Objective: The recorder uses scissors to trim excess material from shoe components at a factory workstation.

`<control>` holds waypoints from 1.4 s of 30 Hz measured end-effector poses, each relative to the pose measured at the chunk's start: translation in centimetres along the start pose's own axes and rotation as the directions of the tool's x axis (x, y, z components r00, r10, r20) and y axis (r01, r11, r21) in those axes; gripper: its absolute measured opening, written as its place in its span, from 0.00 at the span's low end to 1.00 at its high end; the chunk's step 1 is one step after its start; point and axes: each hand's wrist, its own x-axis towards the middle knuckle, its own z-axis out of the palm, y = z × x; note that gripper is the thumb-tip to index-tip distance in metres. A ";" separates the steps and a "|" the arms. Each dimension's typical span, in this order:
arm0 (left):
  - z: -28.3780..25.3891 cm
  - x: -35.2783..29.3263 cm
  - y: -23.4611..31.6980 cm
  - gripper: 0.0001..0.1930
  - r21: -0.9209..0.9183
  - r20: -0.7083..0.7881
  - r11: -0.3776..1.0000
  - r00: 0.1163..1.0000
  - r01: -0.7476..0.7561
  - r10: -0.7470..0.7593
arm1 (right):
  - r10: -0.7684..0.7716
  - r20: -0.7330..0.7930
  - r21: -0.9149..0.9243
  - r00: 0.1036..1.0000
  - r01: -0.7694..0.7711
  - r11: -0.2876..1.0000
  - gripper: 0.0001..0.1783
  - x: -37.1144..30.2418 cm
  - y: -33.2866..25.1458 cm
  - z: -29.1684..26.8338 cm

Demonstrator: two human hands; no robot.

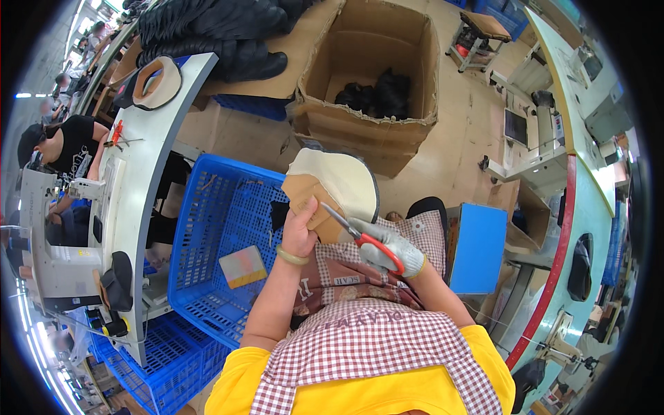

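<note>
My left hand (pixel 299 232), bare with a bangle at the wrist, grips a brown cardboard template (pixel 300 191) together with a cream, curved piece with a dark edge (pixel 340 173) that looks like a shoe upper. The cardboard lies flat over the near left part of the piece. Closed in a grey-white glove, my right hand (pixel 399 243) holds red-handled scissors (pixel 377 247). Their blades point up and left across the cardboard, with the tip close to my left thumb. Whether the blades are fully together I cannot make out.
Left of my lap stands a blue plastic crate (pixel 200 242) holding a small pale box (pixel 242 268). A large cardboard box (pixel 373 135) with black pieces stands ahead. Sewing tables flank both sides; a person (pixel 66 149) sits at the left one. A blue-topped box (pixel 478 249) is at right.
</note>
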 end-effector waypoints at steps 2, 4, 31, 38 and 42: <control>0.3 0.3 0.7 0.19 0.007 -0.008 1.000 1.000 -0.028 0.028 | 0.059 0.038 -0.131 0.998 -0.054 0.990 0.36 0.0 -0.9 0.0; 0.2 0.4 1.2 0.19 0.013 -0.019 0.998 0.998 -0.056 0.056 | 0.119 0.041 -0.159 0.992 -0.111 0.981 0.36 -0.2 -1.1 0.0; 2.2 -3.4 1.0 0.19 0.326 0.362 0.946 0.925 -0.008 -0.117 | -0.266 -0.517 0.403 0.813 0.506 0.762 0.29 3.5 3.3 -1.9; 1.2 -3.5 -1.2 0.19 0.307 0.188 0.927 0.941 0.215 -0.281 | -0.252 -0.448 0.422 0.858 0.451 0.786 0.32 0.9 -0.4 -0.6; -2.1 -3.0 2.1 0.16 0.668 0.270 0.725 0.852 0.170 -0.448 | -0.228 -0.440 0.451 0.869 0.433 0.781 0.38 -0.1 -2.1 0.8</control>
